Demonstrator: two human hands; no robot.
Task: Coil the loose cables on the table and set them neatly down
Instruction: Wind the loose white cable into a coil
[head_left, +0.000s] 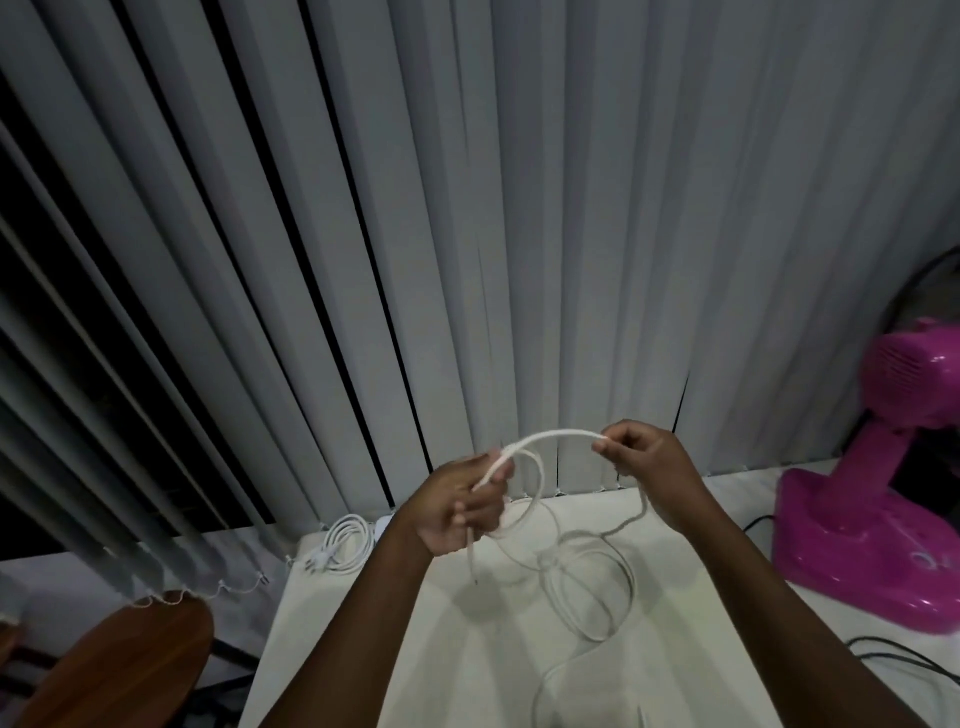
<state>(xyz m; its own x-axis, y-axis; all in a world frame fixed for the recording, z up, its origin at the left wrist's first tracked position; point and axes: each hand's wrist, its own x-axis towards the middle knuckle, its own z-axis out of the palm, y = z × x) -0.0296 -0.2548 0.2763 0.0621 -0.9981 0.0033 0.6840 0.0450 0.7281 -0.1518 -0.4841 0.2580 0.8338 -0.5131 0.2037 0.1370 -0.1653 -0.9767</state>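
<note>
A long white cable (550, 437) arches between both hands above the white table (363, 649). My left hand (457, 506) grips a loop of it, and a short end hangs down from that fist. My right hand (641, 452) pinches the cable at the top of the arch. The remaining length lies in loose rings (597, 592) on the table under my hands and trails toward the near edge. A second white cable (345, 543), coiled, lies at the table's far left corner.
A pink desk fan (872, 499) stands at the right on the table, with black cords (904, 662) beside it. Grey vertical blinds (467, 234) hang behind. A brown wooden chair back (124, 665) is at lower left, off the table.
</note>
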